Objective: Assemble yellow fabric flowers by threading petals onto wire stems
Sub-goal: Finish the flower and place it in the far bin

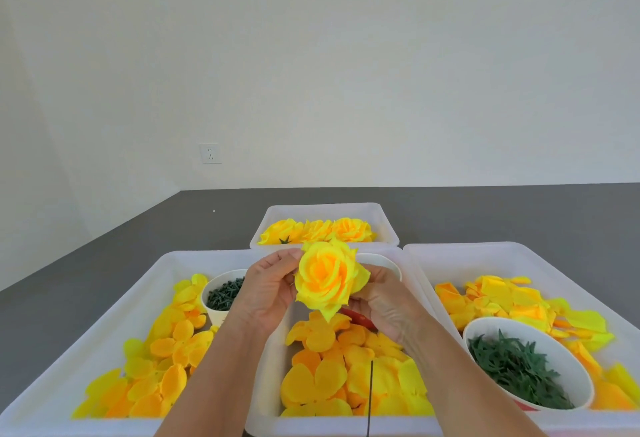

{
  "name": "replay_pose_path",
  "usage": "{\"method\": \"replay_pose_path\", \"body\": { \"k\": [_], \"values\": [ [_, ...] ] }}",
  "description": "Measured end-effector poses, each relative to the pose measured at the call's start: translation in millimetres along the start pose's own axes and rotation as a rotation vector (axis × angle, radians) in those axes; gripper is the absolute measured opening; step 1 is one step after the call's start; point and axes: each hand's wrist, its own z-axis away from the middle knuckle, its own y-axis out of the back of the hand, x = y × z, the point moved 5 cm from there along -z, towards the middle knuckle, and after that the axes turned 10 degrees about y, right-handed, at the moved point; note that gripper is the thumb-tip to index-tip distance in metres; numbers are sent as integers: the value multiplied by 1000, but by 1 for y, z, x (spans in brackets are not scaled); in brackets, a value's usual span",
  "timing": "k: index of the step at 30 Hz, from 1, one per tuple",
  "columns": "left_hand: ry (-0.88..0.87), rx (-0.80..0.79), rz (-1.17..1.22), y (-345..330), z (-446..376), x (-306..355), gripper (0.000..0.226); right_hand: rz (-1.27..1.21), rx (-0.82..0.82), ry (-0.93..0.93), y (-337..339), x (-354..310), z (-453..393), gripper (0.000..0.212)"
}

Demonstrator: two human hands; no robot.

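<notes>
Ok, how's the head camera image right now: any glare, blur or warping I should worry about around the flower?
Head view: even, soft light with no hard shadows; the yellow flower is so bright that its petal detail washes out in places; the left hand and right hand look slightly soft; wide-angle warping bends the trays and the floor edge; the thin dark wire stays visible.
</notes>
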Motion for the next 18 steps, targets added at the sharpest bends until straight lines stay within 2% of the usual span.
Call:
{"method": "replay_pose_path", "body": {
  "k": [4, 10, 14, 18],
  "values": [
    [2, 65, -38, 2, 0, -3, 7, 151, -35, -42, -3, 5, 4, 22],
    [-40, -5, -81, -5, 3, -6, 47, 72, 62, -17, 4, 2, 4, 16],
    [-116, 37, -104, 0, 3, -5, 29, 136, 75, -10, 4, 2, 4, 12],
    [-135, 100, -115, 6, 2, -6, 25, 223, -29, -6, -3, 3, 7, 16]
  ]
}}
